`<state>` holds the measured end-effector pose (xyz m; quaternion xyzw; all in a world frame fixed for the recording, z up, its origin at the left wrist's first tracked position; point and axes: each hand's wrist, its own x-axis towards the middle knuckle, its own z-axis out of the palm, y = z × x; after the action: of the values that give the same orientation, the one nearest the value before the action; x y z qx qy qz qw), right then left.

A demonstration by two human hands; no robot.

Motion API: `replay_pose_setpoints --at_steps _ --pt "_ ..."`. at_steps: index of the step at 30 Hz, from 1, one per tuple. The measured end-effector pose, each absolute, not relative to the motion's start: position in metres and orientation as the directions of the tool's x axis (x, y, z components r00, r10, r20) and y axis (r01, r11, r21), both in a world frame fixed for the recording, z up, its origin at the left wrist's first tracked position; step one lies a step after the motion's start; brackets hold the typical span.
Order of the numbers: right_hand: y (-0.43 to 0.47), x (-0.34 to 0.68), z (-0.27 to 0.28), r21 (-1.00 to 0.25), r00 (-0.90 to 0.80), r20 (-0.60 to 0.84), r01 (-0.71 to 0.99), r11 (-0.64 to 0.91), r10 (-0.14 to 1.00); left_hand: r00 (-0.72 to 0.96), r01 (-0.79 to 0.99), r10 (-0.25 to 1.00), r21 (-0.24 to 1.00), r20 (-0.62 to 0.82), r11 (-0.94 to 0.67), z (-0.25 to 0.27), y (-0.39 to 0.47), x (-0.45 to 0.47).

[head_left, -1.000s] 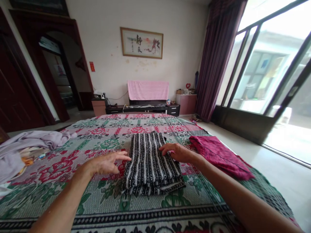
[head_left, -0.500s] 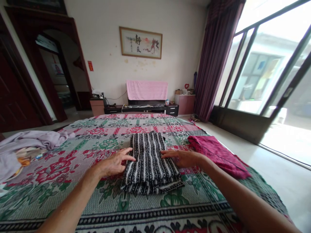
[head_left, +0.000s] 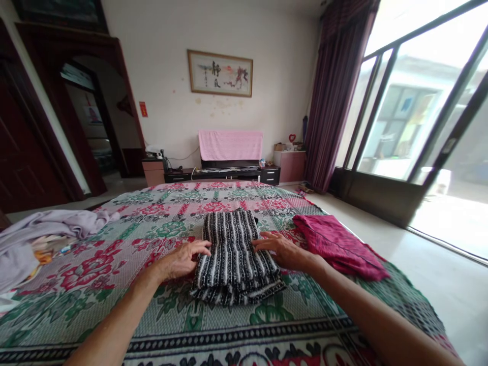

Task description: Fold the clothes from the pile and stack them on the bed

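Note:
A black-and-white striped knit garment point(head_left: 234, 254), folded into a thick rectangle, lies in front of me on the patterned bedspread point(head_left: 171, 310). My left hand point(head_left: 183, 260) rests at its left edge, with outstretched fingertips touching the top layer and the thumb side low. At the opposite edge, my right hand point(head_left: 281, 250) lays its spread fingers on the fabric. Both hands look open and hold nothing lifted. The lower layers stick out unevenly at the near end of the folded garment.
A folded crimson garment point(head_left: 337, 246) lies to the right, near the bed's edge. Rumpled lilac cloth point(head_left: 57, 223) is heaped at the left. Beyond the bed stands a low black cabinet point(head_left: 270, 175), with a pink cloth point(head_left: 231, 145) draped above it.
My right hand's fingers have spread apart more, and my left fingers have drawn closer together at the garment's edge. The view has tilted slightly upward. The folded garment stays in place.

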<state>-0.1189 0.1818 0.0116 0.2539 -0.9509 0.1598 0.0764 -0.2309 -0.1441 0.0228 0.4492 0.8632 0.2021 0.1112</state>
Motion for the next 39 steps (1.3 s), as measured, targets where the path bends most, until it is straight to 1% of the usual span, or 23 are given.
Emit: replay_pose_setpoints --at_steps 2,5,9,11,14,18,21,27,29,34,39 --pt "0.182 -0.118 0.016 -0.304 -0.847 0.212 -0.532 0.79 -0.488 -0.567 0.696 0.819 0.482 -0.087 0.532 0.028 -0.149 -0.229" --pt "0.185 -0.114 0.024 -0.404 -0.829 0.152 -0.549 0.732 -0.538 -0.563 0.658 0.81 0.504 -0.163 0.559 0.033 -0.157 -0.229" --pt "0.189 -0.11 0.029 -0.474 -0.847 0.056 -0.489 0.732 -0.529 -0.53 0.651 0.819 0.515 -0.218 0.558 0.036 -0.157 -0.228" --pt "0.189 -0.111 0.028 -0.49 -0.852 0.047 -0.475 0.731 -0.522 -0.518 0.661 0.825 0.506 -0.227 0.554 0.036 -0.153 -0.226" --pt "0.187 -0.114 0.024 -0.484 -0.846 0.092 -0.499 0.719 -0.526 -0.523 0.674 0.823 0.482 -0.222 0.559 0.037 -0.149 -0.224" --pt "0.183 -0.114 0.023 -0.419 -0.835 0.15 -0.539 0.731 -0.53 -0.53 0.682 0.82 0.466 -0.215 0.563 0.037 -0.148 -0.224" --pt "0.18 -0.113 0.026 -0.394 -0.831 0.149 -0.547 0.739 -0.536 -0.529 0.696 0.826 0.458 -0.193 0.553 0.036 -0.148 -0.226" --pt "0.177 -0.112 0.032 -0.416 -0.849 0.133 -0.517 0.749 -0.512 -0.53 0.702 0.827 0.45 -0.187 0.552 0.041 -0.145 -0.222" --pt "0.178 -0.113 0.033 -0.42 -0.848 0.114 -0.514 0.748 -0.518 -0.521 0.713 0.834 0.444 -0.181 0.542 0.044 -0.144 -0.22" --pt "0.181 -0.109 0.035 -0.444 -0.849 -0.022 -0.465 0.766 -0.528 -0.519 0.707 0.832 0.449 -0.193 0.545 0.044 -0.146 -0.221" --pt "0.177 -0.104 0.039 -0.522 -0.843 -0.036 -0.442 0.729 -0.537 -0.515 0.67 0.829 0.501 -0.219 0.548 0.039 -0.154 -0.227"
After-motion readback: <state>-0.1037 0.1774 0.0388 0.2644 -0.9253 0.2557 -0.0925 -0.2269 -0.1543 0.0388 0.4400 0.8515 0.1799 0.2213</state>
